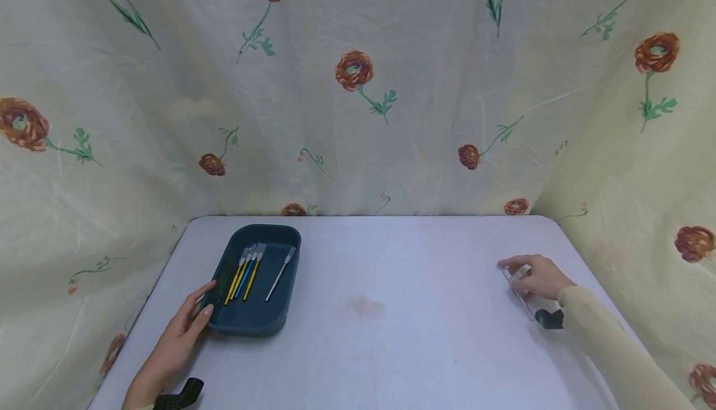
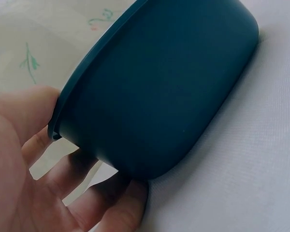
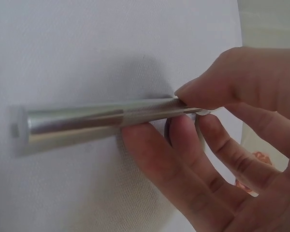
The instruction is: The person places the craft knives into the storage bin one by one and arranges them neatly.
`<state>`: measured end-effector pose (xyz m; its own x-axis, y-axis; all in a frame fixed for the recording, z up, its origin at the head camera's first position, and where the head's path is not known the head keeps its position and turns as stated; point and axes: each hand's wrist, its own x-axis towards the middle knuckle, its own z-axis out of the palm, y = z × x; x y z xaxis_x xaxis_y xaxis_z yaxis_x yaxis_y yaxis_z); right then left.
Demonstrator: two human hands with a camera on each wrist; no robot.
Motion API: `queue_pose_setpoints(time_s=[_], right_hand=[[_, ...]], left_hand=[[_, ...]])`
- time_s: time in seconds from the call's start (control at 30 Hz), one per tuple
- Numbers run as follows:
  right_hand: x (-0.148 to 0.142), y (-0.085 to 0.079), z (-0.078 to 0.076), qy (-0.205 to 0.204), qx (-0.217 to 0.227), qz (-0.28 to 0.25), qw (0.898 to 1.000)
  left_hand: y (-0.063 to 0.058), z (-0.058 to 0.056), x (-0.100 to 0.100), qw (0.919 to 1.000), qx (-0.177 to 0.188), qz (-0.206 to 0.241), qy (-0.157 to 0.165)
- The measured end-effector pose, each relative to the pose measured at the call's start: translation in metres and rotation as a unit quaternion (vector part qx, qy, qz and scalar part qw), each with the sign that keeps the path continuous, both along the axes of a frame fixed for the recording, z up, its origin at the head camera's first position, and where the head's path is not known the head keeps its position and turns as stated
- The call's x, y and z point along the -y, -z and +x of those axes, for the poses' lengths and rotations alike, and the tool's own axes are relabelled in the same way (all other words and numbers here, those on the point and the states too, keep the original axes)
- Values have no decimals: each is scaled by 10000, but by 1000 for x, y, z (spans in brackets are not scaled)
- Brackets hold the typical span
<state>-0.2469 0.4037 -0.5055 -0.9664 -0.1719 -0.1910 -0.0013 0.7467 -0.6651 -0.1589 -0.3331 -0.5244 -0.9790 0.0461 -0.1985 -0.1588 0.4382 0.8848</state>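
Observation:
On the left of the table, a dark teal tray (image 1: 246,326) holds several slim sticks, yellow sticks (image 1: 232,286) and a blue stick (image 1: 243,281) with pale tips, plus a separate silver stick (image 1: 279,274). My left hand (image 1: 181,329) grips the tray's near left side. In the left wrist view the thumb is at the rim and the fingers lie against the outer wall (image 2: 150,87). Far to the right, my right hand (image 1: 536,276) pinches a slim silver metal rod (image 3: 77,123) with a knurled band, between thumb and fingers, close above the table; its far end is hidden.
The white-covered table (image 1: 391,348) has a faint brownish stain (image 1: 365,306) near its middle. A flower-printed curtain (image 1: 414,149) hangs behind the table and along both sides. Each wrist carries a dark camera mount (image 1: 181,394).

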Motion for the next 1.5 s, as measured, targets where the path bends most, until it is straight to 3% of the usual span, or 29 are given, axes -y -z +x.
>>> queue_pose_setpoints(time_s=[0.47,0.97,1.2,1.5], right_hand=[[8,-4,0,-5,118,172,9998],[17,-4,7,121,-729,-140,9972],[43,-23,12,146,-875,-633,9940],[86,-53,15,199,-753,-1533,9851]], left_hand=[[0,0,0,10000,22,62,6],[0,1,-1,9999,-63,127,8],[-1,1,-1,9999,-62,87,1],[-1,1,-1,10000,-10,86,-12]])
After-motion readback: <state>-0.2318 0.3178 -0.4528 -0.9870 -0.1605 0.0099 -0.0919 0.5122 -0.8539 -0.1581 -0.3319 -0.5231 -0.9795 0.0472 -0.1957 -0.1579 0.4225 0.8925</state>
